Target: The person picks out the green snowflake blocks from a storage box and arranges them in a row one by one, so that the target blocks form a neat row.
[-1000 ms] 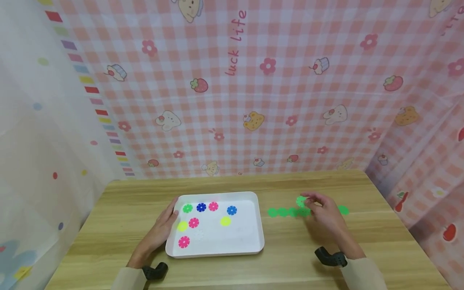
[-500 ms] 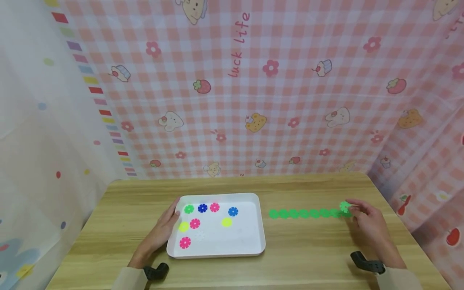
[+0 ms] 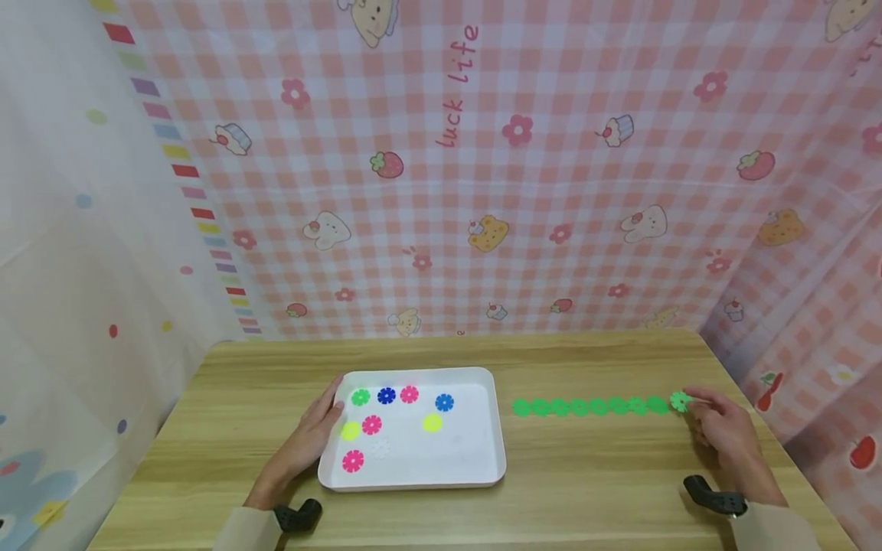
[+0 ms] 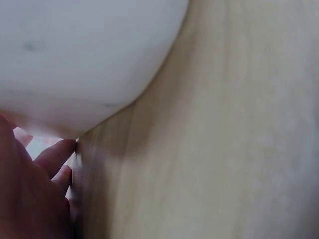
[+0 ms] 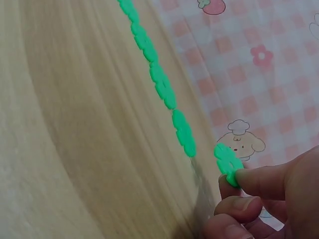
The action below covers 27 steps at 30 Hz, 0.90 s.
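My left hand (image 3: 313,428) holds the left side of a white tray (image 3: 499,428), thumb at the rim and fingers along the outer wall. In the left wrist view its fingertips (image 4: 62,152) meet the tray's underside edge (image 4: 99,107). My right hand (image 3: 726,432) pinches a green notched snowflake disc (image 3: 680,402) between thumb and fingers. That disc is tilted, just beyond the right end of a row of green snowflake discs (image 3: 579,407) on the table. A small gap separates it from the last disc (image 5: 184,134) in the right wrist view.
Inside the tray lie pink (image 3: 353,461), yellow (image 3: 432,422), light blue (image 3: 444,402), dark blue (image 3: 387,396), green (image 3: 360,397) and whitish snowflake discs (image 3: 381,448). A checked cloth (image 3: 482,176) hangs behind the wooden table (image 3: 586,490).
My right hand has moved right along the row with the green snowflake disc and come down at its far end. My left hand has stayed at the tray.
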Available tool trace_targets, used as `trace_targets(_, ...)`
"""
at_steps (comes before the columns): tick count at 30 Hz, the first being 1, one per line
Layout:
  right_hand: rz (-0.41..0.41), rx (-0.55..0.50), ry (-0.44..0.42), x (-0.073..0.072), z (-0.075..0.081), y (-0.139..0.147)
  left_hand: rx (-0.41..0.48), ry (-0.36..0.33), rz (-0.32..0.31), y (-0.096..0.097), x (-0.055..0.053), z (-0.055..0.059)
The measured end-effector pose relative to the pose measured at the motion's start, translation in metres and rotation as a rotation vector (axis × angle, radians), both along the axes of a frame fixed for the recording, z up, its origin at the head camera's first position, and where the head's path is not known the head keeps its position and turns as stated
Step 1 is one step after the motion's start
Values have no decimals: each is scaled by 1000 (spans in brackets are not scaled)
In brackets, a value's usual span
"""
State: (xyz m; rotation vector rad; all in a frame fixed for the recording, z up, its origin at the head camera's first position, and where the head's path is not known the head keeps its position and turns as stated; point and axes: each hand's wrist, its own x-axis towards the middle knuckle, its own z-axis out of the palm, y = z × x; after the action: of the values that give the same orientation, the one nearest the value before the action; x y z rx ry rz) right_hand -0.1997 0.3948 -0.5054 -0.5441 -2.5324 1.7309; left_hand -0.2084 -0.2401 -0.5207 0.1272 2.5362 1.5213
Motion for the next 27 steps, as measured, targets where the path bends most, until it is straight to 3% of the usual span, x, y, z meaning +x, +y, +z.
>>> trace_targets(7,-11,-28,-8,-3,-2,2,7,11,0,2,1,2)
trace_targets(18,-85,120,-68,-6,-5,-2,-6,8,0,1,1,1)
trace_targets(27,-133,160,-37,-7,-6,-4,-23,0,3,0,0,-1)
